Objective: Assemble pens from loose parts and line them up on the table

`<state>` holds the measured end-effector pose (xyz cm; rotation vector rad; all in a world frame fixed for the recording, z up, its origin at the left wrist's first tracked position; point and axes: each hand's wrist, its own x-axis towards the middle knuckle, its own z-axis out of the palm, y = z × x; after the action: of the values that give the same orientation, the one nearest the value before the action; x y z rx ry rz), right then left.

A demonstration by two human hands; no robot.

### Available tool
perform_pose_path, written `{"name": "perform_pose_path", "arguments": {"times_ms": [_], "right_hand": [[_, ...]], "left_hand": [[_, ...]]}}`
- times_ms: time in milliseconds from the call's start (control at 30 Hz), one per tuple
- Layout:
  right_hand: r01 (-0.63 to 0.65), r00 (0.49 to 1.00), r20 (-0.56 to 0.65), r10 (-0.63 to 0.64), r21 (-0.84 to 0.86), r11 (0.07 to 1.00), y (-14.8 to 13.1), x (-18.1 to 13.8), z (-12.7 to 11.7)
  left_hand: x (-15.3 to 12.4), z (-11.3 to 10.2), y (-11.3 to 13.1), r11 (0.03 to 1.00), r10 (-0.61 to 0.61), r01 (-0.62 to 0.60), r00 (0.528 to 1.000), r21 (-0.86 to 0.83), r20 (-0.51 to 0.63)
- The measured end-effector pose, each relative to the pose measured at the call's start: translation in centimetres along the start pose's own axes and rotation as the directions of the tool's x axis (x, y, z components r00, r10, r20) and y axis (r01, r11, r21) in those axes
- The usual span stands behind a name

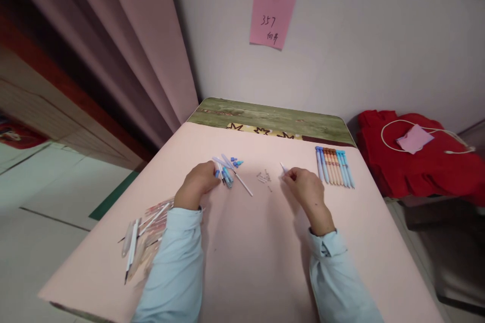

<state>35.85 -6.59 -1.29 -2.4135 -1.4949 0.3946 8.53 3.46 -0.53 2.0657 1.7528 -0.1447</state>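
Observation:
My left hand [200, 179] curls at the left edge of a loose pile of blue pen parts [227, 175]. Its fingertips are partly hidden, and what they grip cannot be made out. Next to the pile are small blue pen clickers [237, 163], and a white ink refill [243, 184] slants toward me. My right hand [305, 189] is closed in a pinch on a thin white pen part [283, 166], whose pale tip sticks out past the fingers. Between both hands lie several small springs or tiny pieces [264, 176], too small to tell.
A row of assembled pens [334, 167] in blue, brown and light blue lies at the right. Clear barrels and white refills [146, 234] are heaped beside my left sleeve. The pink tabletop [257, 262] meets a wall; a red cloth-covered stool [401, 161] stands at the right.

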Motion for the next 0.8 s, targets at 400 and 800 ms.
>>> {"name": "perform_pose_path", "arguments": {"times_ms": [400,800], "right_hand": [[0.26,0.965,-0.003,-0.261,0.086,0.962,-3.4,-1.5,4.0],[0.216,0.975,-0.075,-0.209,0.092,0.972,-3.7,-1.7,2.9]], "left_hand": [[-1.4,-2.1,-0.1,0.997,0.038,-0.051,0.977,-0.056,-0.208],[-2.7,-0.8,7.2,-0.171,0.091,-0.136,0.984,-0.976,-0.153]]}}
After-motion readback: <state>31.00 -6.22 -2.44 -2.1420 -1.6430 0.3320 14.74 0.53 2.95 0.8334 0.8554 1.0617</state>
